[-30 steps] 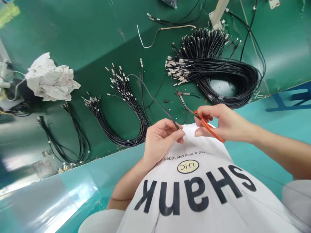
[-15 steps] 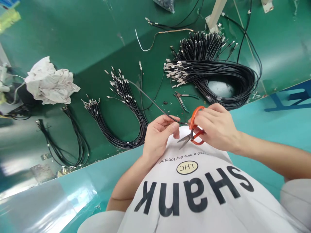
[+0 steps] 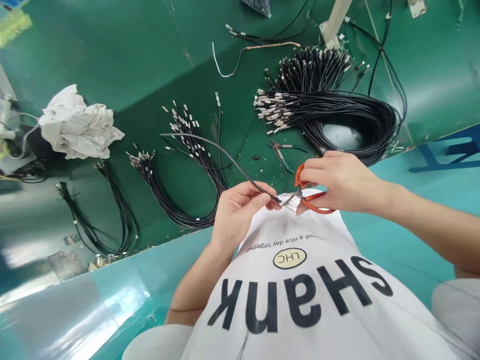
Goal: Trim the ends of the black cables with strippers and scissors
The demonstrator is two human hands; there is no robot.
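My left hand (image 3: 245, 205) pinches a black cable (image 3: 228, 156) close to its end, between thumb and fingers. The rest of that cable arcs up and away to the left over the bench. In my right hand (image 3: 333, 182) is a pair of scissors (image 3: 300, 192) with orange handles, its fingers through the loops. The blades point left and are parted at the cable's end, just right of my left fingertips. Whether they touch the cable's inner wires is too small to tell. A white shirt lies behind both hands.
Cutting pliers (image 3: 283, 152) lie just beyond my hands. A large coiled cable bundle (image 3: 348, 107) rests at the right, with smaller bundles (image 3: 191, 210) (image 3: 108, 215) on the left. A white cloth (image 3: 78, 122) is crumpled at far left. A post (image 3: 335, 22) stands on the green bench (image 3: 150, 50).
The scissors have turned, and their blades have come up to the cable's end from below. My right hand has opened out around the handles; the cable has shifted left and down.
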